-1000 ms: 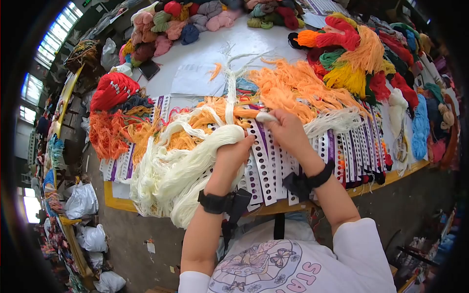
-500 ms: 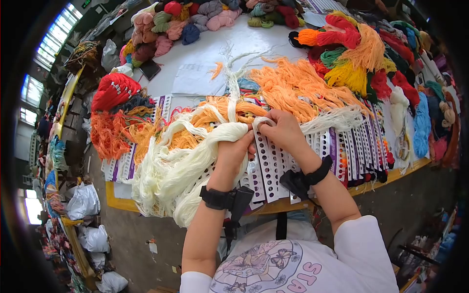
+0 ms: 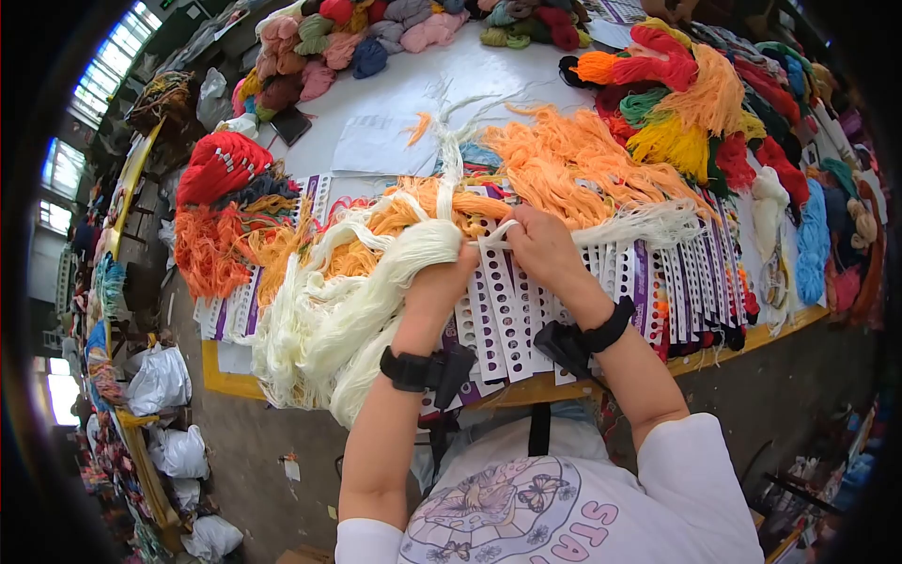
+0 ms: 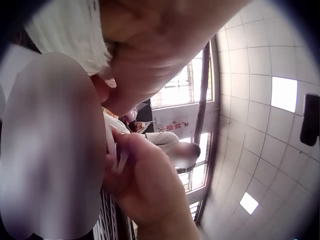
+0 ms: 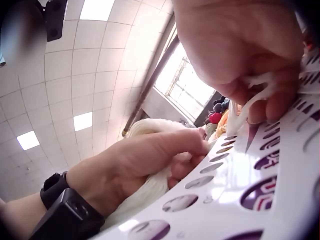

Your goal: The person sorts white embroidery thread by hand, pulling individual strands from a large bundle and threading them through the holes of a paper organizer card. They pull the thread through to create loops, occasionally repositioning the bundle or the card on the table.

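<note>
A thick cream yarn hank [image 3: 329,329] drapes over the left hand [image 3: 442,282] and hangs past the table's front edge. The left fingers curl under it, close to the punched white cards [image 3: 503,320]. In the right wrist view the left hand [image 5: 135,155] has thumb and fingers together at the card's edge, with cream yarn [image 5: 155,192] behind. The right hand [image 3: 545,246] pinches a thin white strand [image 3: 496,235] just right of the left hand; the right wrist view shows that strand [image 5: 239,120] running between the right hand's fingers [image 5: 272,102].
Orange yarn [image 3: 564,169] lies behind the cards. Red hanks [image 3: 221,169] are at the left, yellow yarn [image 3: 672,146] at the right, mixed hanks [image 3: 357,38] at the back. A phone [image 3: 291,125] and paper sheets [image 3: 383,146] lie on the white tabletop [image 3: 423,85].
The left hand has moved slightly left and the cream hank has shifted with it. At the right hand, the yarn loop has become a narrower strand stretched between the hands.
</note>
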The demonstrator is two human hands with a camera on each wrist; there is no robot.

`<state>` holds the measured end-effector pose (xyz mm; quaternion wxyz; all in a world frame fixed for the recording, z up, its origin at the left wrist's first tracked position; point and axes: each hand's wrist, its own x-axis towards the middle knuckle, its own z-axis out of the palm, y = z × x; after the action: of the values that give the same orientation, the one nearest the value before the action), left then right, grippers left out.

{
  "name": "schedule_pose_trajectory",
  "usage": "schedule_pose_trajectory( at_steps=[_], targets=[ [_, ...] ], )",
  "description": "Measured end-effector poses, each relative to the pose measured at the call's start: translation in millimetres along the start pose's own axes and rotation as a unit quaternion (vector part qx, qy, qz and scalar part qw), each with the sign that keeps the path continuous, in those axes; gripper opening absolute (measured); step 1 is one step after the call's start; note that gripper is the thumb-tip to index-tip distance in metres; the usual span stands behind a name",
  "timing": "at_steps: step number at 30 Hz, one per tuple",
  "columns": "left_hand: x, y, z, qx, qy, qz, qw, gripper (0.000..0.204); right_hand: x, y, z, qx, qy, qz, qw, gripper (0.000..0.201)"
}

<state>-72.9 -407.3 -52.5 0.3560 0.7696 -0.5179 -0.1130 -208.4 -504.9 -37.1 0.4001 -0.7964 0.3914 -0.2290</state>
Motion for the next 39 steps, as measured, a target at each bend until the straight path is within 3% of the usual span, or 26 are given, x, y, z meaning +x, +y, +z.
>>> schedule_pose_trajectory(
  at_steps=[2, 3, 4, 5, 6, 9, 12, 15, 16, 18, 19, 21, 23, 25, 26, 28, 31, 32, 35, 37, 39],
  targets=[
    [-2.2, -19.6, -10.4, 0.068, 0.114, 0.143, 0.981, 0.011, -1.4, -2.4, -0.8, -0.019, -0.003, -0.019, 1.000, 0.022],
    [-3.0, -10.7, -20.6, -0.043, 0.067, 0.026, 0.996, 0.011, -1.3, -3.2, -1.3, -0.029, -0.004, -0.029, 0.999, 0.022],
    [-5.5, -0.2, -33.3, -0.153, 0.019, -0.093, 0.984, 0.012, -1.3, -4.4, -2.1, -0.029, -0.009, -0.022, 0.999, 0.022],
    [-7.2, 5.9, -42.1, -0.260, -0.029, -0.209, 0.942, 0.012, -1.0, -5.6, -3.0, -0.029, -0.015, -0.015, 0.999, 0.022],
    [-8.1, 2.2, -44.6, -0.341, -0.044, -0.216, 0.914, 0.015, -0.6, -6.1, -3.4, -0.030, -0.020, -0.008, 0.999, 0.022],
    [-5.0, 10.6, -49.6, -0.372, -0.082, -0.212, 0.900, 0.022, -0.7, -2.8, -3.5, 0.016, -0.033, 0.010, 0.999, 0.022],
    [-6.6, 4.6, -37.1, -0.239, -0.056, -0.123, 0.961, 0.024, -1.2, -5.4, -6.5, 0.036, -0.039, 0.014, 0.998, 0.023],
    [-6.5, 4.9, -34.1, -0.177, -0.017, -0.076, 0.981, 0.025, -0.2, -2.9, -6.6, 0.059, -0.043, 0.027, 0.997, 0.024],
    [-6.1, 7.6, -35.1, -0.228, -0.034, -0.110, 0.967, 0.024, 0.7, -0.9, -6.2, 0.063, -0.047, 0.035, 0.996, 0.023],
    [-4.5, 16.0, -40.9, -0.326, -0.067, -0.178, 0.926, 0.022, 2.4, 1.6, -5.4, 0.071, -0.053, 0.052, 0.995, 0.023],
    [-3.1, 17.7, -44.0, -0.412, -0.105, -0.215, 0.879, 0.021, 2.5, 1.2, -7.1, 0.087, -0.070, 0.073, 0.991, 0.022],
    [0.3, 19.0, -50.2, -0.567, -0.178, -0.280, 0.754, 0.019, 0.4, -4.0, -12.0, 0.118, -0.104, 0.113, 0.981, 0.021],
    [3.0, 17.6, -44.3, -0.704, -0.167, -0.311, 0.617, 0.018, -1.6, -2.4, -13.8, 0.106, -0.090, 0.041, 0.989, 0.020],
    [1.6, 22.0, -40.7, -0.725, -0.155, -0.293, 0.604, 0.018, -5.9, -4.1, -16.0, 0.100, -0.076, -0.012, 0.992, 0.020],
    [-0.4, 33.4, -43.6, -0.684, -0.147, -0.260, 0.666, 0.018, -8.3, -8.9, -19.0, 0.100, -0.070, -0.031, 0.992, 0.020],
    [0.2, 35.3, -48.4, -0.533, -0.207, -0.149, 0.807, 0.021, -13.9, -21.6, -27.3, 0.071, -0.064, -0.063, 0.993, 0.018],
    [-2.6, 39.2, -44.6, -0.315, -0.291, -0.069, 0.901, 0.022, -11.1, -14.2, -12.7, 0.078, -0.013, -0.205, 0.976, 0.017],
    [-0.2, 38.4, -43.5, -0.264, -0.297, -0.049, 0.917, 0.022, -10.2, -10.7, -11.0, 0.049, -0.016, -0.203, 0.978, 0.017],
    [11.7, 31.3, -37.2, -0.155, -0.261, 0.077, 0.950, 0.021, -9.8, -5.8, -3.0, 0.120, 0.018, -0.154, 0.981, 0.015],
    [12.0, 33.4, -41.4, -0.313, -0.223, -0.094, 0.918, 0.024, -5.8, 3.6, 6.7, 0.141, 0.077, -0.123, 0.979, 0.014],
    [15.7, 27.0, -49.9, -0.471, -0.174, -0.223, 0.836, 0.032, -4.4, 6.9, 9.0, 0.143, 0.109, -0.094, 0.979, 0.014]
  ],
)
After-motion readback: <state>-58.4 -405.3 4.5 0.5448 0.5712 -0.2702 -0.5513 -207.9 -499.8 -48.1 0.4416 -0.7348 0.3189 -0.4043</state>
